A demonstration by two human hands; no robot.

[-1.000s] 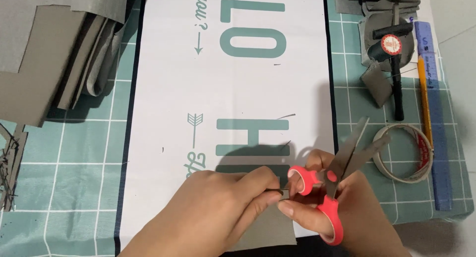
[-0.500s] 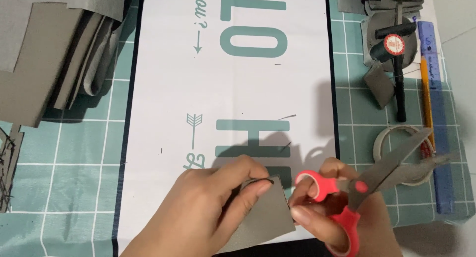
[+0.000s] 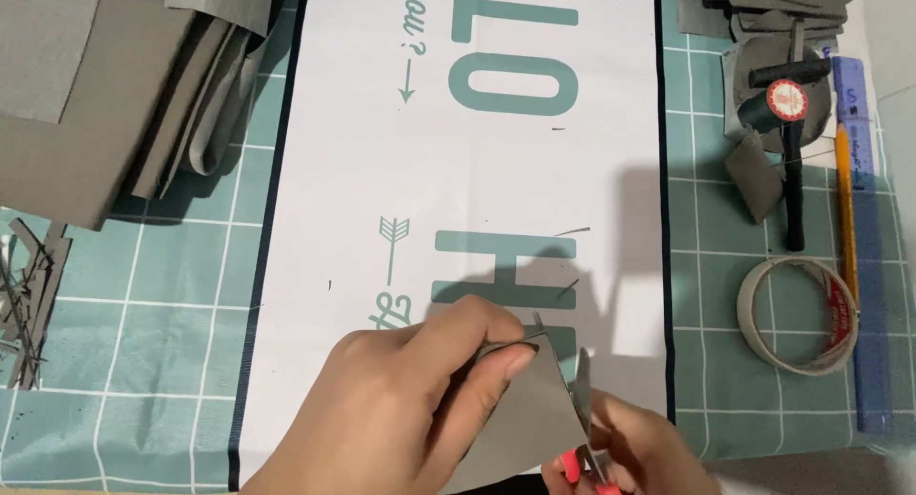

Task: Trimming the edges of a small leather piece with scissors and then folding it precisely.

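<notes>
My left hand (image 3: 401, 409) pinches a grey cardboard piece (image 3: 520, 419) by its upper edge, thumb on top, just above the white printed sheet (image 3: 477, 199). My right hand (image 3: 639, 452) sits low at the frame's bottom edge and grips red-handled scissors (image 3: 584, 428). The steel blades point upward along the right edge of the grey piece, and only a bit of the red handle shows between the fingers.
Stacks of grey card (image 3: 105, 94) lie at the far left, thin grey offcuts (image 3: 29, 294) below them. To the right are grey scraps (image 3: 763, 37), a black tool with a red round cap (image 3: 787, 123), a tape roll (image 3: 797, 314), a pencil (image 3: 844, 209) and a purple ruler (image 3: 868, 247), all on a teal grid mat (image 3: 143, 361).
My right hand has dropped toward the bottom edge, and the scissors have swung from pointing up-right to standing upright against the grey piece's right edge. My left hand keeps its grip on the piece.
</notes>
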